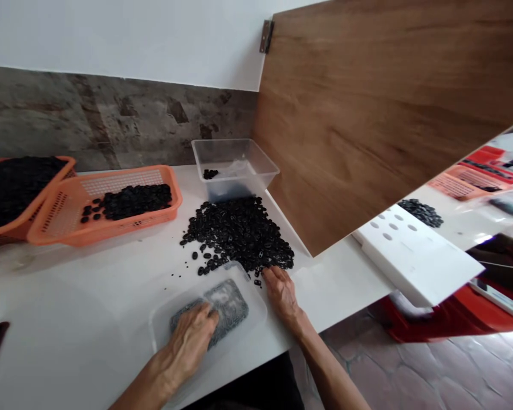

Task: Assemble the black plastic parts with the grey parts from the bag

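Hands: left (192, 336) on lidded tray (256, 310) | right (282, 290) touching button pile (239, 230)

White wall (132, 34) over grey stone band (111, 119), wooden panel (389, 114), reddish tiled floor (431, 376).

- I'm scanning the orange baskets (111, 228), the clear tub (235, 165) and the white board (414, 253): I can read no text, label or number anywhere.

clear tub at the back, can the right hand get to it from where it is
Probably yes: the right hand rests at the near edge of the black pile, and only that low pile lies before the clear tub.
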`<act>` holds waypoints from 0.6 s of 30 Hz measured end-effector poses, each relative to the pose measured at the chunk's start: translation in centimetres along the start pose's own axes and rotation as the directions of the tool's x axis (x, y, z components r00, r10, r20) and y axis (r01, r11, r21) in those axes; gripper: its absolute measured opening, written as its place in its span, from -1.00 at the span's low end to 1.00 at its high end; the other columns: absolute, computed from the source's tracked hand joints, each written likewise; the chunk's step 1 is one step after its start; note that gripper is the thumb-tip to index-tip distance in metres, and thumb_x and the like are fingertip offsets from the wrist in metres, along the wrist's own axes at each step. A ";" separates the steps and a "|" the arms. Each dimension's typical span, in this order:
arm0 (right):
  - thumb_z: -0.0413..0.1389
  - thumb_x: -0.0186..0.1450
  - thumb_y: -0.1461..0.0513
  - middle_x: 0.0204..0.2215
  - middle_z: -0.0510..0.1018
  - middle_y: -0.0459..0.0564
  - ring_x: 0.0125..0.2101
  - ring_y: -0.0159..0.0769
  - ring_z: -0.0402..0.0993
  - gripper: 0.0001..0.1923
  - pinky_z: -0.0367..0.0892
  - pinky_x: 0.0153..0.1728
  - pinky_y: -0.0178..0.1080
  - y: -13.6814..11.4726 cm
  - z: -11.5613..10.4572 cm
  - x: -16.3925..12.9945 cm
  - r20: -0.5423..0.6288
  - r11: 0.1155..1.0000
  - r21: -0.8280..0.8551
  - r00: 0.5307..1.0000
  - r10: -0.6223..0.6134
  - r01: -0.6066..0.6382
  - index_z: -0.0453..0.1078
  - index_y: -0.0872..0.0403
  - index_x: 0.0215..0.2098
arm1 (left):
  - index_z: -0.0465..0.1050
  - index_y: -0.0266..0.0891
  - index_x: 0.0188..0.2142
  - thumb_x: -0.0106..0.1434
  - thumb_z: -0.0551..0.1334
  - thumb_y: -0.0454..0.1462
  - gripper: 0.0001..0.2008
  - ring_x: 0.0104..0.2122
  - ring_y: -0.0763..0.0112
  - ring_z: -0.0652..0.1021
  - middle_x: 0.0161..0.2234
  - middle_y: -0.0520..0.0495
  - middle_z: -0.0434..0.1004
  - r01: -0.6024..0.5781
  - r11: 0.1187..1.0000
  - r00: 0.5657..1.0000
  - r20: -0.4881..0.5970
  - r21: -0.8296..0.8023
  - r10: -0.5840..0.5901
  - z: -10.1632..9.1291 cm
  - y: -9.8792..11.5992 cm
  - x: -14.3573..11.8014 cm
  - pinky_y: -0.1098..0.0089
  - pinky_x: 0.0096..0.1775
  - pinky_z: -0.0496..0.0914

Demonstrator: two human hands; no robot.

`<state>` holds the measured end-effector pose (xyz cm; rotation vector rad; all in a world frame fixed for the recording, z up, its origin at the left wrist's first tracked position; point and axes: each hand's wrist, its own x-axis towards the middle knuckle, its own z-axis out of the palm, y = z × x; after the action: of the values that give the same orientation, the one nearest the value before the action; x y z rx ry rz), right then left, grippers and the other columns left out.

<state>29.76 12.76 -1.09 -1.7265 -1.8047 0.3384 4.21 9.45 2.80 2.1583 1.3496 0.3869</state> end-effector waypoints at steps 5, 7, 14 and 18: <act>-0.13 0.35 0.22 -0.55 0.46 0.01 -0.52 -0.27 0.41 -0.74 0.31 -0.40 -0.25 -0.8 -0.8 -0.6 -0.054 0.983 0.132 0.989 0.135 -0.127 0.37 0.14 -0.30 | 0.42 -0.25 -0.57 0.09 -0.01 -0.49 -0.70 -0.46 0.19 0.51 -0.46 -0.19 0.48 0.045 0.999 0.998 0.036 0.023 -0.046 0.2 0.3 0.4 0.30 -0.38 0.29; -0.11 0.36 0.18 -0.60 0.46 -0.03 -0.56 -0.29 0.43 -0.73 0.34 -0.43 -0.27 -1.5 -1.5 -0.8 -0.048 0.960 0.213 0.980 0.195 -0.181 0.36 0.15 -0.20 | 0.42 -0.24 -0.58 0.13 0.02 -0.44 -0.72 -0.47 0.22 0.50 -0.48 -0.16 0.47 0.073 0.997 0.997 0.042 -0.033 -0.072 -0.2 0.2 0.5 0.31 -0.37 0.30; 0.06 0.27 0.09 -0.57 0.48 -0.05 -0.57 -0.36 0.44 -0.71 0.37 -0.50 -0.35 -6.4 -3.8 -2.1 0.132 0.782 0.570 0.968 0.215 -0.251 0.39 0.17 -0.22 | 0.53 -0.27 -0.36 0.22 0.06 -0.22 -0.72 -0.56 0.35 0.49 -0.54 -0.09 0.51 0.266 0.846 0.964 0.128 -0.461 -0.234 -1.7 -0.1 0.6 0.38 -0.45 0.33; 0.13 0.21 0.21 -0.55 0.44 -0.08 -0.54 -0.42 0.34 -0.83 0.29 -0.47 -0.37 -9.3 -3.6 -3.2 0.268 0.652 0.696 0.951 0.154 -0.302 0.45 0.15 -0.28 | 0.50 -0.35 -0.29 0.14 0.15 -0.11 -0.66 -0.62 0.39 0.47 -0.55 -0.11 0.54 0.359 0.660 0.930 0.193 -0.660 -0.313 -2.1 -0.2 0.7 0.43 -0.56 0.32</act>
<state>24.17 7.81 6.28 -1.3367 -1.2615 1.1980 3.37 10.77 4.32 1.2584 1.2659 0.5582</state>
